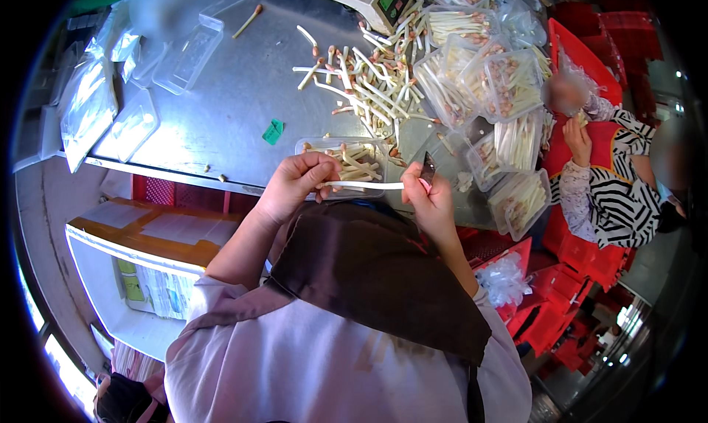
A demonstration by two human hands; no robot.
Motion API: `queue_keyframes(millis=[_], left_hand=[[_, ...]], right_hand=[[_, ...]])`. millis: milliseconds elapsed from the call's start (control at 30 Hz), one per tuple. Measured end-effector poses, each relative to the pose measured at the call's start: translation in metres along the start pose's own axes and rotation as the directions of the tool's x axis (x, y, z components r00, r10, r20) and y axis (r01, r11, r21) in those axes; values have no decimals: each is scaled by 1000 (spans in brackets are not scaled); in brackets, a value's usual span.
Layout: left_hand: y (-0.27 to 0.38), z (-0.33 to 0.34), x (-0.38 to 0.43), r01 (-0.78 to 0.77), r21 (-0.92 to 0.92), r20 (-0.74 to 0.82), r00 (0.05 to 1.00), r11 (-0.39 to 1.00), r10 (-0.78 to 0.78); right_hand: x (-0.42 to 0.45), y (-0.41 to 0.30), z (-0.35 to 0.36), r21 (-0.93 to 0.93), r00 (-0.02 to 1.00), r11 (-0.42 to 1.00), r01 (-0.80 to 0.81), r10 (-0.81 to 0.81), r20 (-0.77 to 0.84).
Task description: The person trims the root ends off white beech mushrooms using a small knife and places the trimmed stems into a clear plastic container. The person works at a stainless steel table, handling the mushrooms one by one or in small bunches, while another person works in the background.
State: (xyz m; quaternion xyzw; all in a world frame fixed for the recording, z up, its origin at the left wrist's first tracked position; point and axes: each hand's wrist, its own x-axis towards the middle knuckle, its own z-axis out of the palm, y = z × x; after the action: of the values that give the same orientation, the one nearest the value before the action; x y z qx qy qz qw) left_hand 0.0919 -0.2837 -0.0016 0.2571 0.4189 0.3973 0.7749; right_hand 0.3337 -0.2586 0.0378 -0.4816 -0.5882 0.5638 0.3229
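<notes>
A long white stem, of a vegetable or mushroom, stretches level between both hands. My left hand pinches one end between thumb and fingers. The other end runs into my right hand, which also grips a small knife, its dark blade pointing up. Behind the stem, close to my left hand, a clear plastic tray contains several cut stems with brownish-pink tips. Farther back, a loose heap of similar stems spreads over the metal table.
Filled clear trays are stacked right of the heap. A weighing scale stands at the back. Unfilled trays and plastic bags lie left. Another person is at the right. A white foam box sits below the table's left edge.
</notes>
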Motion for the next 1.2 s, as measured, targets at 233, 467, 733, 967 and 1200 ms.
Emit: queue_keyframes(millis=[233,467,733,967,1200], left_hand=[[9,5,-1,-18,-11,34,999,1000,18],[9,0,-1,-15,-26,23,1000,1000,15],[9,-3,-1,-50,-34,-2,999,998,50],[24,8,-5,-43,92,80,996,995,35],[22,19,6,42,-256,137,991,966,-7]], right_hand=[[1,-9,0,42,1000,999,5,-5,0],[4,-3,2,100,1000,995,-29,29,7],[6,1,0,36,998,998,53,-55,36],[8,-14,-7,48,985,993,105,-97,-142],[10,-15,-9,200,965,966,164,-115,-237]])
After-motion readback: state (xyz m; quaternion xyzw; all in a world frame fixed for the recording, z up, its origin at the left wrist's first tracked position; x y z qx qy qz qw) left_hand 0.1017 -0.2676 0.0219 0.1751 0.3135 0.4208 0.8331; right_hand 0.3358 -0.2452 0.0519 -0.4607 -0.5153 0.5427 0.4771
